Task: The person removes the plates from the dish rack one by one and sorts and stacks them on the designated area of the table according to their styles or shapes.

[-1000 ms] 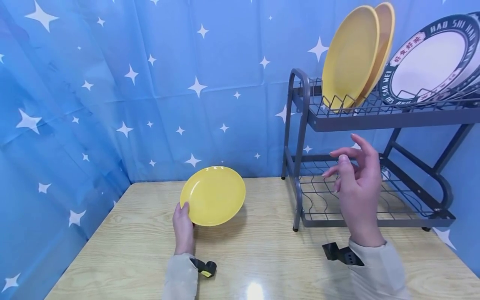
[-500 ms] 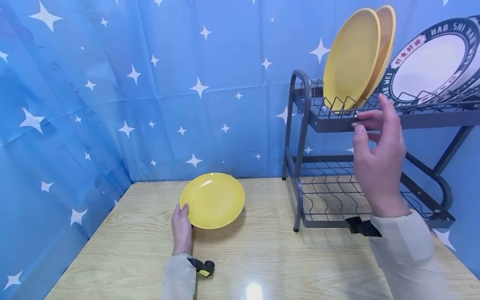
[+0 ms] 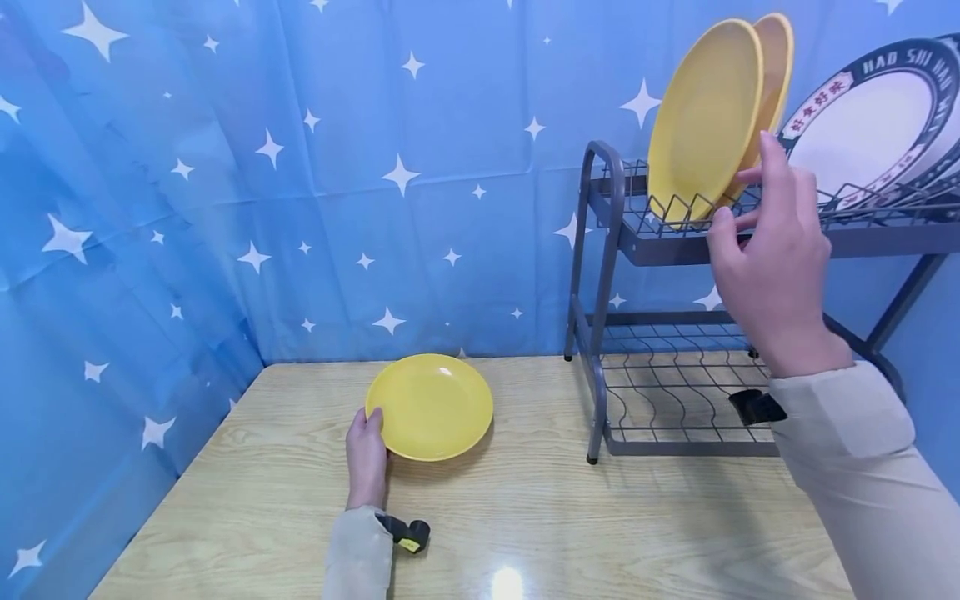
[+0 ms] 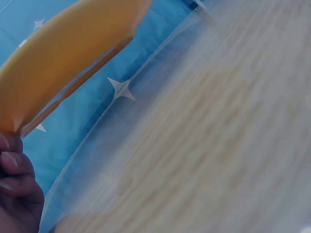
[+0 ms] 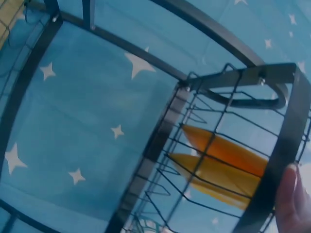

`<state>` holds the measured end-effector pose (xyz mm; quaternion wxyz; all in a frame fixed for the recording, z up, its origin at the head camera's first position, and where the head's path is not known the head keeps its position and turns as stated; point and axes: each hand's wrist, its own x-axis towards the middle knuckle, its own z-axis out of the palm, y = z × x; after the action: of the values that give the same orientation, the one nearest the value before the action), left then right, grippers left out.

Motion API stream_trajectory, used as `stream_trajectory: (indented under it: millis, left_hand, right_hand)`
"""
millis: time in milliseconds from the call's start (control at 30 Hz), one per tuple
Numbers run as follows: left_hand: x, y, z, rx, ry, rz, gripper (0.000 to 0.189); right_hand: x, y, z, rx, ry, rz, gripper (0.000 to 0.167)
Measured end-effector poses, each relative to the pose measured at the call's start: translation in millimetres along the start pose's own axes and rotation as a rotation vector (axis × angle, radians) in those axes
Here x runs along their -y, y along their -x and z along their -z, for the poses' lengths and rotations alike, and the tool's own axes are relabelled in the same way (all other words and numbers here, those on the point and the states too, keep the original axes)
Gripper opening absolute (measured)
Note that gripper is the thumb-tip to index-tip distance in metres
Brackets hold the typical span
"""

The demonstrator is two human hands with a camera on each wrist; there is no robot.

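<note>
My left hand (image 3: pixel 367 458) grips a round yellow plate (image 3: pixel 431 408) by its left rim, thumb on top. In the left wrist view its fingers (image 4: pixel 17 170) are curled under the rim, and the plate is tilted. At the upper tier of a dark metal dish rack (image 3: pixel 637 247), my right hand (image 3: pixel 783 250) reaches up with thumb and fingers apart. Its fingers overlap the lower edge of the rear yellow plate (image 3: pixel 777 58) there. The front yellow plate (image 3: pixel 703 125) leans beside that one. In the right wrist view the thumb (image 5: pixel 289 189) is right at the tier's front bar.
White plates with dark lettered rims (image 3: pixel 862 125) stand at the right of the upper tier. Below is a wire lower tier (image 3: pixel 667 392). The rack stands on a light wooden table (image 3: pixel 525 500), with a blue star-patterned curtain (image 3: pixel 450 208) behind.
My right hand has risen from in front of the lower tier to the upper tier by the yellow plates. The plate in my left hand has sunk slightly and tipped flatter.
</note>
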<state>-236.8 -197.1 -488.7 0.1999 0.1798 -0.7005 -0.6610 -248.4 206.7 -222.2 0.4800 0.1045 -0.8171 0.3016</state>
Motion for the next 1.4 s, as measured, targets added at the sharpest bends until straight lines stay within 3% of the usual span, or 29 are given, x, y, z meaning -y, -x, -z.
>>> stream_trajectory:
  millis: [400,767,933,1133,1267,1400]
  left_hand:
    - [-1.6,-1.8,3.3,-0.025,-0.057,-0.019,0.030]
    - [1.5,-5.3,4.1,-0.022,-0.062,0.000,0.033]
    - [0.3,-6.4,7.2,-0.056,-0.043,0.014,0.033]
    - [0.4,-8.0,8.5,-0.083,0.002,0.024,0.033]
    - [2.5,-9.1,8.0,-0.103,-0.010,0.017,0.035]
    - [4.7,-9.2,9.0,-0.127,-0.026,0.012,0.033]
  right_hand:
    - [11.5,-22.4,11.0,0.101,0.193,0.029,0.057]
    - [6.2,-38.5,14.8,0.136,0.212,-0.013,0.063]
    - [-0.8,-43.2,14.1,0.157,0.220,-0.028,0.061]
    - [-1.3,-45.5,12.6,0.140,0.253,-0.016,0.056]
    - [1.6,-47.3,11.1,0.095,0.285,0.028,0.050]
    - [6.4,-49.8,10.7,0.102,0.289,0.073,0.043]
